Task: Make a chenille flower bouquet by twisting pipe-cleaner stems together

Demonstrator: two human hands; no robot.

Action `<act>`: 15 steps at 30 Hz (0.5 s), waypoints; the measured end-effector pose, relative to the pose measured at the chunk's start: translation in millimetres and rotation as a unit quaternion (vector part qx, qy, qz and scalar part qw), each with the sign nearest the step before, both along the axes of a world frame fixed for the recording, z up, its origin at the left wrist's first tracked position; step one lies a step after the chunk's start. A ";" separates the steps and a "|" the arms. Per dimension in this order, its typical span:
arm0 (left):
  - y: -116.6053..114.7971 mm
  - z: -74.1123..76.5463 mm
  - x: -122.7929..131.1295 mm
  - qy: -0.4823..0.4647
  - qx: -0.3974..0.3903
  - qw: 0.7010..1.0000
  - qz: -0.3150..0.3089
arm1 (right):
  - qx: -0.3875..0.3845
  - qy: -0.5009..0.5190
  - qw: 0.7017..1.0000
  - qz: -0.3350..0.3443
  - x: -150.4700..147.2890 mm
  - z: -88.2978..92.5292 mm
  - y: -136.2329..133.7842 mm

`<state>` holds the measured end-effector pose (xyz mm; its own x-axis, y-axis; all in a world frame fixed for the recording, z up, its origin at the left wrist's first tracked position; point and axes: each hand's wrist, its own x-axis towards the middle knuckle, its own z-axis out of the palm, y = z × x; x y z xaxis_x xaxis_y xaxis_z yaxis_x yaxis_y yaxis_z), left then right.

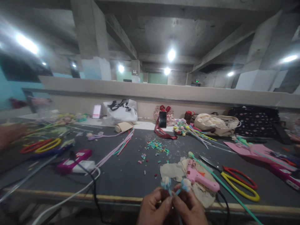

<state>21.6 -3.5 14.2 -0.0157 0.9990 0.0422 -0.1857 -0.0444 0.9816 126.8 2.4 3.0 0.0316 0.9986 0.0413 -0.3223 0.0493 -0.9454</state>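
At the front edge of the table, my left hand point(153, 205) and my right hand point(190, 207) are close together, thumbs and fingers pinching. My left hand grips a blue fuzzy stem with a white-and-blue fluffy head point(166, 182). In my right hand is a similar blue stem, topped by another white-and-blue head point(186, 184). The stems meet between my fingertips, and part of them is hidden there. Just beyond my right hand, a pink glue gun point(201, 178) rests on a crumpled beige cloth point(171, 171). A green fuzzy stem point(219, 179) crosses beside it.
Scissors with red and yellow handles point(241, 184) lie at right. Small colourful clippings point(157, 146) are scattered mid-table. A phone point(162, 119) stands at the back. At left are a purple-and-white box point(76, 161), cables point(95, 187) and another person's blurred hand point(10, 135).
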 end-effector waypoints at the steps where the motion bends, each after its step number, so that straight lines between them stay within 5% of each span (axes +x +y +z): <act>1: 0.3 -1.5 0.9 -0.022 -0.010 1.000 -0.006 | -0.004 0.008 1.000 -0.006 -0.2 -0.2 -0.1; 7: 2.7 -6.3 6.7 -0.134 -0.076 0.987 -0.043 | 0.007 0.010 1.000 -0.018 1.2 -7.4 0.2; 15: 7.2 -8.7 7.3 -0.146 -0.075 0.985 -0.050 | 0.021 0.002 0.997 -0.078 2.1 -10.1 0.8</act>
